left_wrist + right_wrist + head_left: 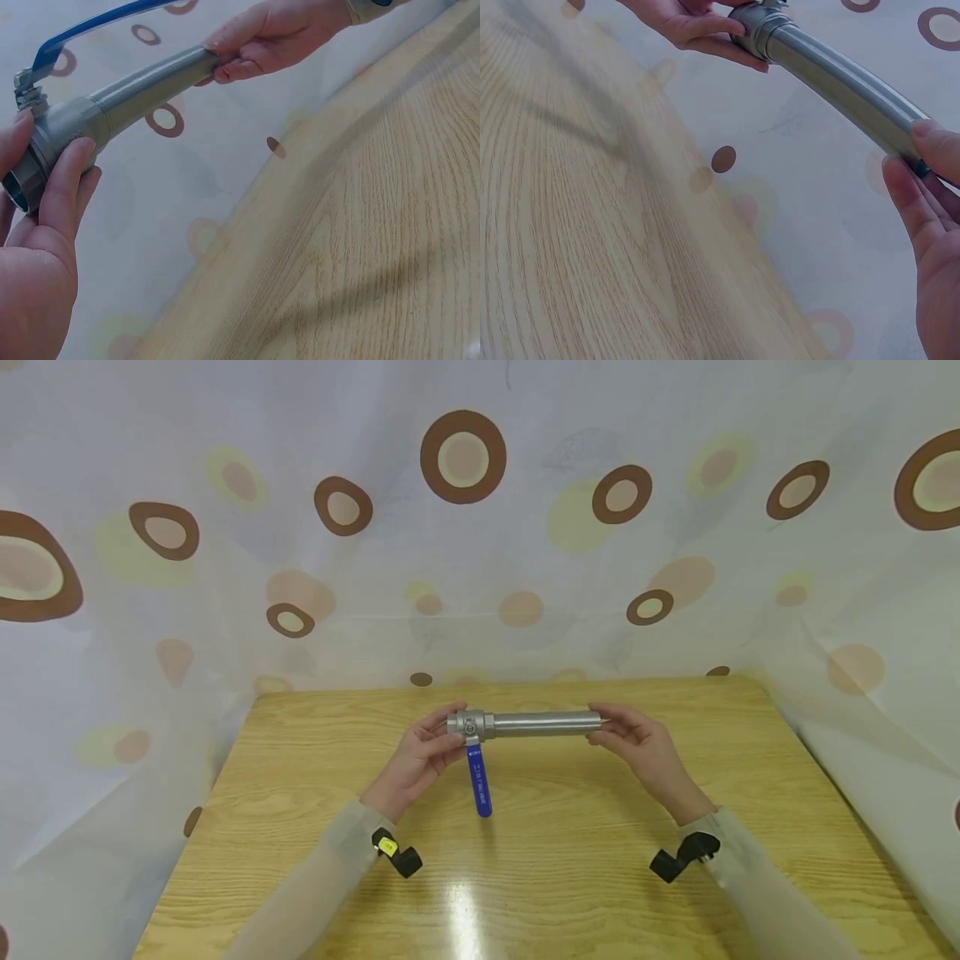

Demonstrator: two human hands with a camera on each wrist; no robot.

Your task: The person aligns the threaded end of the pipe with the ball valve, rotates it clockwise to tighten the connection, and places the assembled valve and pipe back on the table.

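A steel ball valve (pixel 472 725) with a blue lever handle (pixel 480 781) is joined to a straight steel pipe (pixel 546 723). Together they are held level above the table. My left hand (pixel 422 758) grips the valve body at its open end, thumb in front and fingers behind; the left wrist view shows the fingers around the valve body (pixel 71 131). At the other end, my right hand (pixel 645 750) pinches the pipe's tip between thumb and fingers. In the right wrist view the pipe (pixel 847 90) slants down into these fingers. The lever points toward me in the head view.
Below lies a wood-grain table (pixel 570 868), with shadows of the arms on it. A pale curtain (pixel 525 543) with brown and yellow circles hangs behind the table and along both sides. Each wrist carries a small black camera (pixel 405 860).
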